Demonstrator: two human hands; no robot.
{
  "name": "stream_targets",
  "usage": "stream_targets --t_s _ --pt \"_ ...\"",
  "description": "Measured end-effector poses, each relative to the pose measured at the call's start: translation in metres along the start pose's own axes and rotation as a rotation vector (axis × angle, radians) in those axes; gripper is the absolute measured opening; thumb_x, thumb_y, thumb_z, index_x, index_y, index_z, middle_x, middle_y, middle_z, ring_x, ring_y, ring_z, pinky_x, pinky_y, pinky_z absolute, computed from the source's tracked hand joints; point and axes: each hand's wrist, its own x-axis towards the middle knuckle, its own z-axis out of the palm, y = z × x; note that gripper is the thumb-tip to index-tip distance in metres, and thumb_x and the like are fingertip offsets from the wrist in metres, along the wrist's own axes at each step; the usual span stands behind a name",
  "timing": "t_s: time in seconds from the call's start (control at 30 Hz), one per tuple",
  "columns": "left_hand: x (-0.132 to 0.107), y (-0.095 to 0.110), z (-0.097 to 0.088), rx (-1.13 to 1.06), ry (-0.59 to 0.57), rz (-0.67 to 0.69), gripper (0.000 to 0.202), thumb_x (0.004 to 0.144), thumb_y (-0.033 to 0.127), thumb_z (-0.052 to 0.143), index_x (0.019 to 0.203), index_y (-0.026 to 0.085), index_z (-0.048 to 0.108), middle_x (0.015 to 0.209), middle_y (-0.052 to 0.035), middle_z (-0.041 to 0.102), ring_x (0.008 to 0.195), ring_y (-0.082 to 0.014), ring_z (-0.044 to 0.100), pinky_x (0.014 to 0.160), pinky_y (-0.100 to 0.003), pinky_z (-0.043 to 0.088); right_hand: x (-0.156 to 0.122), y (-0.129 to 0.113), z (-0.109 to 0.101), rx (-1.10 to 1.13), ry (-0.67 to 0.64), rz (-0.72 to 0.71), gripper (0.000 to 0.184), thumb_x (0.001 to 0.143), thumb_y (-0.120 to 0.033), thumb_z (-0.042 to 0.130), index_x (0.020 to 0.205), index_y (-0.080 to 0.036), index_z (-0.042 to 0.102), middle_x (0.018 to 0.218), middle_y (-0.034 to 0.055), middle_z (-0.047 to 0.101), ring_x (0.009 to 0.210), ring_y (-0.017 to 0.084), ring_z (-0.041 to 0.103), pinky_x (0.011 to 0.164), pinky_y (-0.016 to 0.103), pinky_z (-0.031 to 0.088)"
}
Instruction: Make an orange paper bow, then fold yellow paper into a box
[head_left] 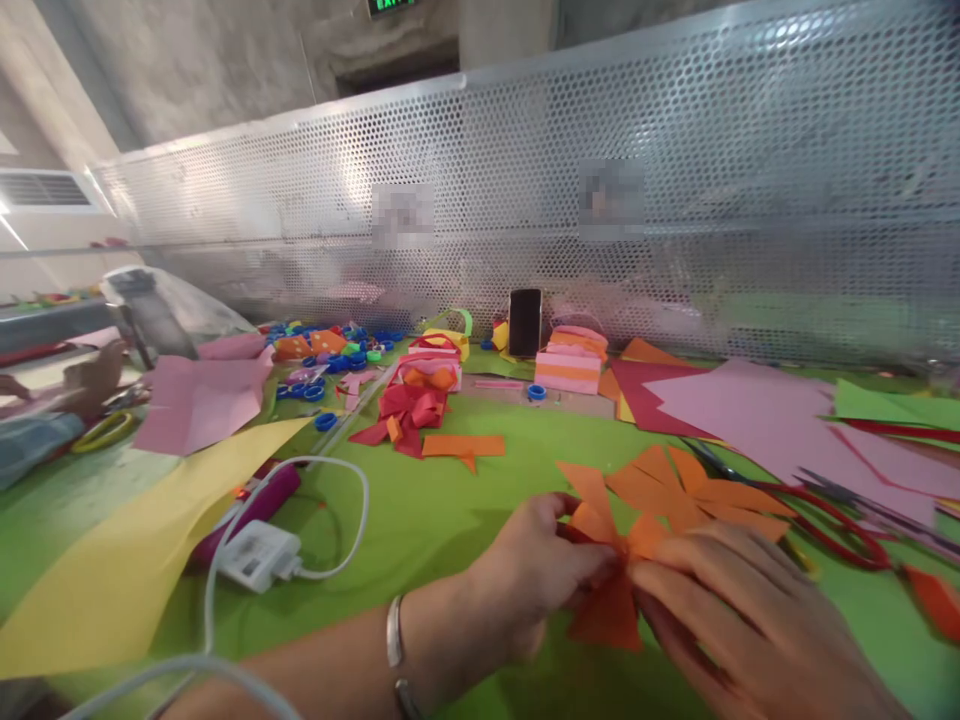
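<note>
An orange paper bow [660, 500] with several folded loops lies on the green table [420, 520] in front of me. My left hand [536, 575] pinches its centre from the left, with a silver bracelet on the wrist. From the right, my right hand [739, 625] has its fingers closed over the same centre and covers the lower loops. Both hands meet at the bow's middle.
Red-handled scissors [832, 525] lie right of the bow. Pink paper sheets [772, 420] spread at the right, a yellow sheet [142, 540] and white charger with cable [259, 555] at the left. A phone [525, 322], paper boxes, blue rings and a perforated metal screen [675, 200] stand behind.
</note>
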Motion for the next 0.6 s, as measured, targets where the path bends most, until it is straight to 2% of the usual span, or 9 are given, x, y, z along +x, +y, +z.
stream_targets --t_s 0.2,0.37,0.53,0.6 --pt "-0.0015 0.0039 0.0021 -0.003 0.009 -0.009 0.029 0.066 0.004 0.065 0.093 0.012 0.060 0.059 0.0046 0.057 0.052 -0.0075 0.050 0.052 -0.019 0.038 0.0005 -0.0012 -0.0024 0.002 -0.031 0.002 0.024 0.095 -0.013 0.045 0.078 -0.018 0.061 0.071 0.0020 0.058 0.068 0.016 0.049 0.067 0.032 0.034" --pt "0.0008 0.0027 0.0017 0.027 -0.030 0.003 0.024 0.067 0.002 0.059 0.087 0.014 0.060 0.056 0.0051 0.057 0.051 -0.0086 0.053 0.051 -0.019 0.039 -0.0017 -0.0003 -0.0022 0.017 -0.029 0.025 0.020 0.093 -0.013 0.047 0.080 -0.019 0.061 0.072 0.0017 0.059 0.067 0.016 0.051 0.067 0.032 0.038" --pt "0.0021 0.0005 0.0029 0.068 -0.043 0.113 0.028 0.070 0.000 0.056 0.094 0.012 0.061 0.061 0.0026 0.061 0.054 -0.0101 0.057 0.054 -0.020 0.042 -0.0013 0.0011 -0.0053 0.059 -0.048 0.104 0.017 0.091 -0.014 0.048 0.081 -0.021 0.059 0.071 0.0013 0.060 0.065 0.015 0.057 0.061 0.029 0.044" --pt "0.0018 0.0010 0.0040 0.070 -0.041 0.132 0.029 0.071 0.001 0.056 0.097 0.012 0.061 0.061 0.0031 0.060 0.053 -0.0100 0.056 0.053 -0.020 0.042 0.0004 0.0022 -0.0080 0.038 -0.050 0.081 0.015 0.090 -0.014 0.050 0.082 -0.022 0.060 0.073 0.0020 0.061 0.066 0.015 0.058 0.061 0.029 0.046"
